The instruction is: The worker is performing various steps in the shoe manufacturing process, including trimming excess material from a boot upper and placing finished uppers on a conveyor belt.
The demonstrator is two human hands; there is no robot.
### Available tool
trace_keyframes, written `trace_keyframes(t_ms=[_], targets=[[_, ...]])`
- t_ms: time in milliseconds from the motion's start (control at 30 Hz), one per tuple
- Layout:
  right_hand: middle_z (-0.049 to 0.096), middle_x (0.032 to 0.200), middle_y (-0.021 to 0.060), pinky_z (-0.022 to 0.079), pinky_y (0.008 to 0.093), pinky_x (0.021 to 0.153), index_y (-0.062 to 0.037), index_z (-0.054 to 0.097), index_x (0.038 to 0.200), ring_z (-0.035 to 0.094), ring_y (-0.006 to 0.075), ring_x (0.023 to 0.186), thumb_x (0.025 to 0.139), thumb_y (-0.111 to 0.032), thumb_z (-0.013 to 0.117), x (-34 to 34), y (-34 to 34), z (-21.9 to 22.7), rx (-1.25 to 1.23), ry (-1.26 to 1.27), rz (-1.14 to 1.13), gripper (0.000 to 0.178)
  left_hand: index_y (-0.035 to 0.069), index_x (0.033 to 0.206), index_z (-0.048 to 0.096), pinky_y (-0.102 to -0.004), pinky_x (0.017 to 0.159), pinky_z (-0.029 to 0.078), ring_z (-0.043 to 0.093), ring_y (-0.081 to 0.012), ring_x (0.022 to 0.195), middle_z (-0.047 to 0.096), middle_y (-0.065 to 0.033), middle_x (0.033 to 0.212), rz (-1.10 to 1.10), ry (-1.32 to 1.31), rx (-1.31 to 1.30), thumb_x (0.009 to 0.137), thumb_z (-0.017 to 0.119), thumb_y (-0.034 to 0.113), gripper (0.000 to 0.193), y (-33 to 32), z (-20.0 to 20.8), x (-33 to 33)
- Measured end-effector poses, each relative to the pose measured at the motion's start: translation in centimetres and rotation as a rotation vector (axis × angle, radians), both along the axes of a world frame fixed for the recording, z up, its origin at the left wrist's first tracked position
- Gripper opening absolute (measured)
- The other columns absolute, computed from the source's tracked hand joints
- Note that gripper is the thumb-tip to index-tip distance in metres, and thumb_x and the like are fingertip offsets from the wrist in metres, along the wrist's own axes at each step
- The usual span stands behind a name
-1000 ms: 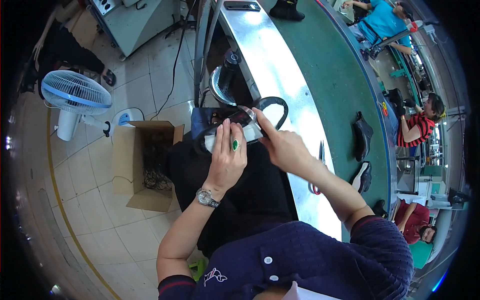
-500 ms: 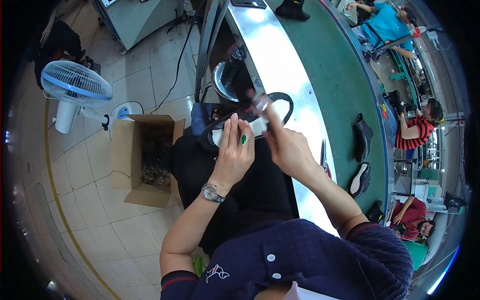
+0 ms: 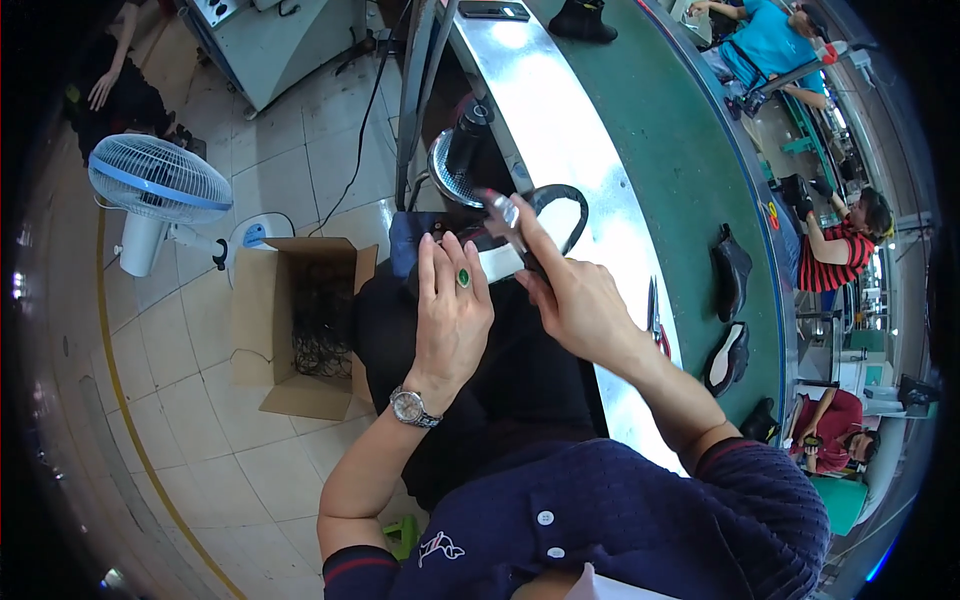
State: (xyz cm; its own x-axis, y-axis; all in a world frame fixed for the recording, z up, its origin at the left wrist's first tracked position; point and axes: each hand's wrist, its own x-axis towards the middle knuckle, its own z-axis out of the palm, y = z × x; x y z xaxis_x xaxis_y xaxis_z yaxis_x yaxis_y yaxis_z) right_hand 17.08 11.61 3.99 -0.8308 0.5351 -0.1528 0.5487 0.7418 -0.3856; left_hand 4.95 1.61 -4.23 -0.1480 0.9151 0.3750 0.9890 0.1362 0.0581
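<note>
A black shoe (image 3: 560,216) lies across my lap with its pale underside up, one end reaching the metal bench edge. Over its left part rests my left hand (image 3: 451,310), fingers stretched out and slightly apart, a green-stoned ring on one of them. The hand hides that end of the shoe, and its thumb is out of sight. My right hand (image 3: 577,297) is closed around a shiny metal-headed tool (image 3: 506,217), held above the shoe's middle. Motion smears the tool, so its exact kind does not show.
A metal bench edge (image 3: 600,170) runs beside a green belt (image 3: 680,150) carrying several black shoes (image 3: 733,270). Scissors (image 3: 656,315) lie on the bench near my right forearm. An open cardboard box (image 3: 256,320) and a fan (image 3: 160,185) stand left; a black lamp-like device (image 3: 463,150) is ahead.
My left hand has shifted left and a little towards me along the shoe, its fingers more upright. The tool in my right hand has tilted and moved slightly left. The whole view has shifted slightly.
</note>
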Motion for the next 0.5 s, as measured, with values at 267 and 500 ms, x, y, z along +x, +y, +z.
trace_keyframes(t_ms=[267,500], targets=[[0.062,0.064,0.0233,0.048,0.0513,0.057,-0.0076,0.016,0.151,0.062,0.0415,0.059,0.090,-0.011,0.056,-0.7,0.0,-0.2,-0.027,-0.032,0.017,0.074,-0.002,0.138,0.041,-0.0415,0.101,0.044,0.051,-0.0352,0.123,0.055,-0.0195,0.130,0.044,-0.661,0.207,0.064,0.084,0.009,0.087,-1.1,0.7,-2.1],[0.063,0.066,0.0235,0.049,0.0542,0.063,-0.0170,0.023,0.150,0.063,0.0448,0.065,0.088,-0.016,0.060,0.1,2.3,-1.7,-0.115,0.048,0.084,0.072,0.003,0.148,0.027,-0.0367,0.097,0.049,0.058,-0.0320,0.117,0.059,-0.0165,0.128,-0.071,-0.850,0.139,0.067,0.083,0.005,0.099,-1.1,0.2,-4.0]])
